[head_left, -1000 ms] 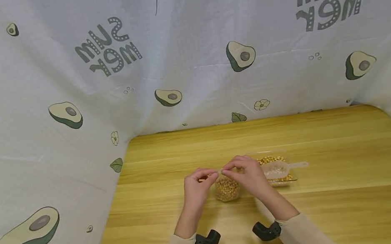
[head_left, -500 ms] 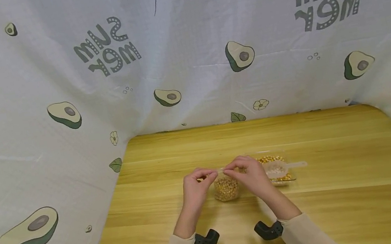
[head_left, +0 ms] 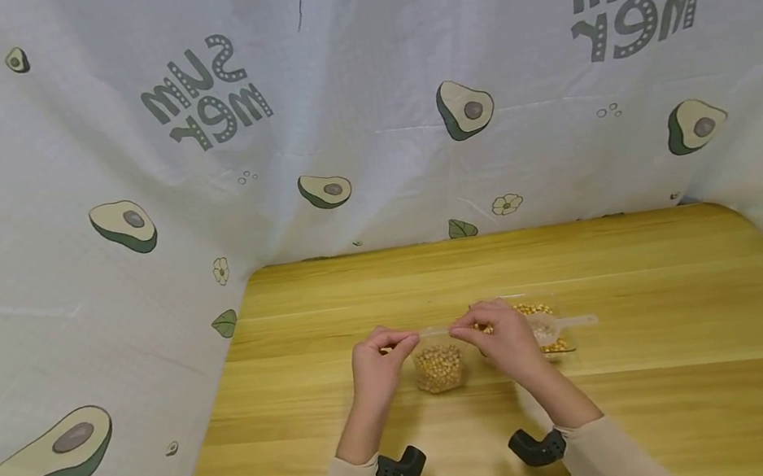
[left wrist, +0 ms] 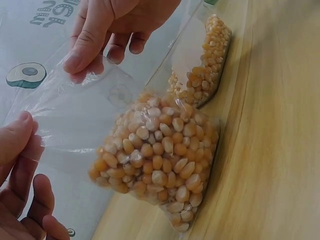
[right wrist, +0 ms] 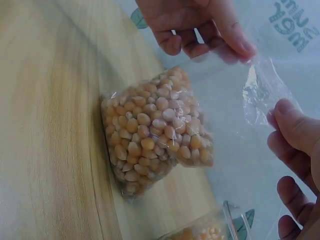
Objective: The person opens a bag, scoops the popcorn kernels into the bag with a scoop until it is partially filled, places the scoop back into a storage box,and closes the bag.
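Observation:
A clear plastic bag (head_left: 438, 365) of corn kernels stands upright on the table in the head view. Its lower part bulges with kernels (left wrist: 155, 155), and the upper part is bare film. My left hand (head_left: 378, 366) pinches the left top corner between thumb and forefinger. At the opposite corner, my right hand (head_left: 503, 339) pinches the film the same way, so the top edge is stretched between them. In the right wrist view the bag (right wrist: 155, 125) rests on its base, with the film wrinkled near the right thumb.
Right behind my right hand sits a clear box (head_left: 561, 349) of corn kernels, partly hidden by that hand. A whitish scoop (head_left: 575, 322) lies on the kernels, handle pointing right. The wooden table (head_left: 657, 295) meets a printed curtain (head_left: 356, 69) at its back edge.
My right hand has slid rightward along the bag's top edge, away from the left hand, which shifted slightly left. More of the top edge shows between them.

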`<action>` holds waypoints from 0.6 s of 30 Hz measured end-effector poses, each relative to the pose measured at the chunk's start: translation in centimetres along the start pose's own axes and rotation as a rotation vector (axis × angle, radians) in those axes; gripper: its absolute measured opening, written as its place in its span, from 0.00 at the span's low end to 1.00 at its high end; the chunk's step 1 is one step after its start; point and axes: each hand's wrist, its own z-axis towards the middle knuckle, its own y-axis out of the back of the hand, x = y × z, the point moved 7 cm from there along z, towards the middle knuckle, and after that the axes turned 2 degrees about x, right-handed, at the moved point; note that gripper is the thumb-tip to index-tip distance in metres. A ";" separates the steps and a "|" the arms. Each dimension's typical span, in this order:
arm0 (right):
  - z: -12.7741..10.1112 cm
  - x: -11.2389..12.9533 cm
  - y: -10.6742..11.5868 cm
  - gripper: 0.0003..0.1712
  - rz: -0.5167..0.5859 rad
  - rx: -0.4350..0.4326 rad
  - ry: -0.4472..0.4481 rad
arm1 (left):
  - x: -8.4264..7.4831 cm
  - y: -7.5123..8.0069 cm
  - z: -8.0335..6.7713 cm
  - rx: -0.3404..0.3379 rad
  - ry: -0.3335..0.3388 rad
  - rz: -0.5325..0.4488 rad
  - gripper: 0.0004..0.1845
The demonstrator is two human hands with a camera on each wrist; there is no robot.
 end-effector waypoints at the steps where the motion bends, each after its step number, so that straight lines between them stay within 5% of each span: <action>1: -0.1 -0.1 0.2 0.02 -0.001 -0.002 0.007 | 0.1 0.0 0.0 0.002 0.002 -0.002 0.06; 12: 0.0 -0.5 1.1 0.03 -0.051 -0.074 0.036 | 0.3 0.2 0.2 -0.022 0.010 -0.023 0.06; 18: 0.0 -1.0 0.9 0.03 -0.009 -0.055 -0.029 | 0.4 0.2 0.3 -0.025 0.012 -0.023 0.06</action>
